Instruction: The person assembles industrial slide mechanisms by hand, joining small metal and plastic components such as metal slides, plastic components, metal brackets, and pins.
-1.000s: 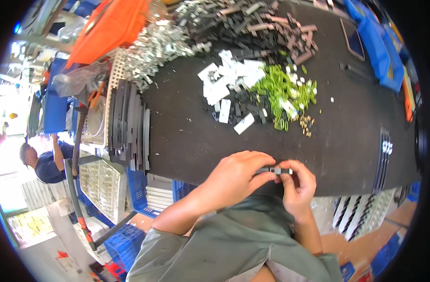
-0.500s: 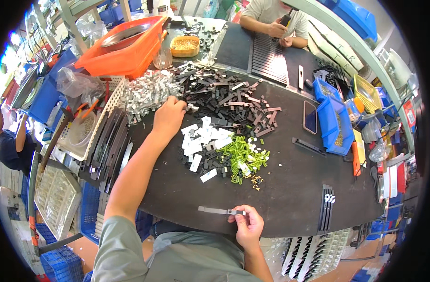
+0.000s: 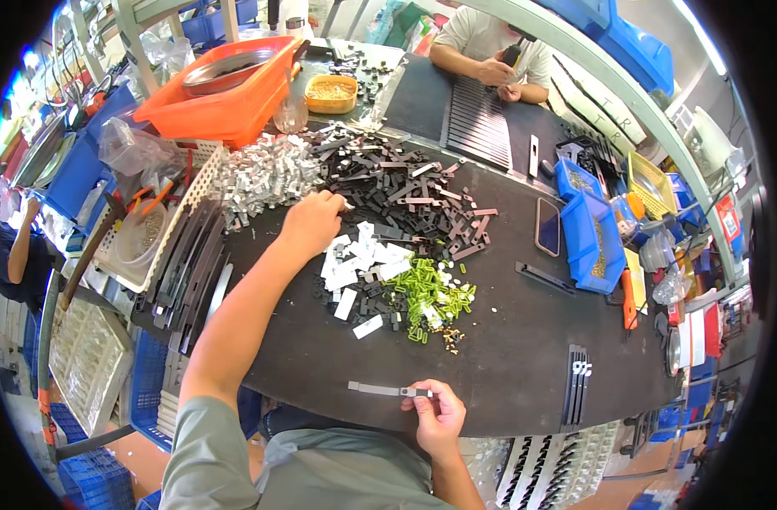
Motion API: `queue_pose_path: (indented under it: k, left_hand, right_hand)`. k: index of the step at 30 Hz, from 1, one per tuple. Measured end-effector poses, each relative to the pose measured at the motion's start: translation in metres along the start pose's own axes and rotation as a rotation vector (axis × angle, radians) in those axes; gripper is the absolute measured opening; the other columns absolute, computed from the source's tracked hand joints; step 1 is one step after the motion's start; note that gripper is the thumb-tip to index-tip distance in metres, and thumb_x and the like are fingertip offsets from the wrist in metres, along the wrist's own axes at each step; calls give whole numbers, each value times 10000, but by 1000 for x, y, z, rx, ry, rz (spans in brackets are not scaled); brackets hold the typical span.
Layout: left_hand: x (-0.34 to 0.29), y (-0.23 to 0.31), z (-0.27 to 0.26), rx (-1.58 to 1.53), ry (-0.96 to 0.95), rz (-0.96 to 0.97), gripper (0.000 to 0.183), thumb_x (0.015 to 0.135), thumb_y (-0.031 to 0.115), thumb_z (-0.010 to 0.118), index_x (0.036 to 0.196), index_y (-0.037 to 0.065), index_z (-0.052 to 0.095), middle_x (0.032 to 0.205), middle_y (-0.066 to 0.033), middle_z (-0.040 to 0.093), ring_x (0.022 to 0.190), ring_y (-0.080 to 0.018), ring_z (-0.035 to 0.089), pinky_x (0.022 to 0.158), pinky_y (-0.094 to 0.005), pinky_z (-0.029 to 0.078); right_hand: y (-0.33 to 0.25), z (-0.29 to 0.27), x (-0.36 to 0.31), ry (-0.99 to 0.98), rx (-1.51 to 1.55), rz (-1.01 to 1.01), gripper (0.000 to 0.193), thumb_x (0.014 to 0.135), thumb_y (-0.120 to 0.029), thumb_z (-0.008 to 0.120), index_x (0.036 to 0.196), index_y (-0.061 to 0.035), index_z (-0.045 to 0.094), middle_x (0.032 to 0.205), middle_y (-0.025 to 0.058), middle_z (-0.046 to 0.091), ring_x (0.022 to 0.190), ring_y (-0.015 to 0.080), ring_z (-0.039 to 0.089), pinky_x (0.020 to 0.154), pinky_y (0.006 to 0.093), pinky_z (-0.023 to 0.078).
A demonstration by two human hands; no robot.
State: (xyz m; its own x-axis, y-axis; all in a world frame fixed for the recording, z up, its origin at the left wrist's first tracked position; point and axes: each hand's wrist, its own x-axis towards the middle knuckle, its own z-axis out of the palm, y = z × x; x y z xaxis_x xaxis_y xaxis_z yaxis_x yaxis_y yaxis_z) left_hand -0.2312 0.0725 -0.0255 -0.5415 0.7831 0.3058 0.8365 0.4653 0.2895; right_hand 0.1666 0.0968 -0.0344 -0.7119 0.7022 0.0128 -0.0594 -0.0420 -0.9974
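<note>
My right hand (image 3: 440, 418) is closed in a pinch on one end of a flat grey metal strip (image 3: 377, 389) by the table's near edge. The strip points left, and a small dark block sits on it beside my fingertips. My left hand (image 3: 314, 223) reaches forward, its fingers drawn together between a heap of small silver metal parts (image 3: 265, 174) and a pile of black bar-shaped parts (image 3: 397, 183). Something small and pale shows by its fingertips, too small to name. Nearer me lie white rectangular pieces (image 3: 363, 255) and bright green oblong pieces (image 3: 431, 293).
A few black strips with white clips (image 3: 578, 382) lie at the right. Beyond are a phone (image 3: 547, 227), blue bins (image 3: 594, 242) and an orange-handled tool (image 3: 629, 299). An orange tub (image 3: 227, 93) stands far left, near long black bars (image 3: 184, 272). A person (image 3: 490, 51) works across the table.
My left hand has shifted slightly right toward the black parts, its fingers still together. My right hand keeps its hold on the strip. The whole view has tilted a little.
</note>
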Motion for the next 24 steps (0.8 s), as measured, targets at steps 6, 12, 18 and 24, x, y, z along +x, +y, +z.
queue_pose_path:
  k: [6, 12, 18, 24]
  left_hand:
    - [-3, 8, -23, -117, 98, -66, 160, 921, 166, 675, 1046, 67, 662, 984, -135, 698, 934, -346, 692, 806, -446, 546]
    - [-94, 67, -84, -211, -110, -113, 140, 917, 151, 681, 1012, 49, 671, 934, -161, 670, 869, -357, 681, 767, -444, 541]
    - [-170, 98, -78, -303, -168, -99, 122, 865, 81, 719, 977, 49, 685, 922, -109, 659, 863, -327, 667, 738, -429, 542]
    - [-177, 102, -77, -271, -159, 121, 167, 832, -28, 694, 983, 45, 699, 1030, -101, 682, 1037, -322, 622, 886, -409, 529]
  right_hand:
    - [-1, 3, 3, 19, 42, 1, 116, 1002, 16, 608, 1110, 52, 626, 993, 127, 695, 797, 157, 698, 734, 294, 593]
    - [2, -9, 3, 105, 196, 23, 152, 1000, 22, 605, 1146, 62, 604, 1016, 160, 687, 791, 179, 692, 718, 321, 609]
    - [0, -6, 4, 72, 237, 21, 149, 1002, 13, 607, 1145, 57, 601, 1026, 165, 682, 802, 189, 693, 725, 335, 613]
    - [-2, -18, 3, 178, 273, -31, 137, 1009, -32, 632, 1122, 43, 611, 1036, 170, 683, 783, 203, 696, 713, 362, 609]
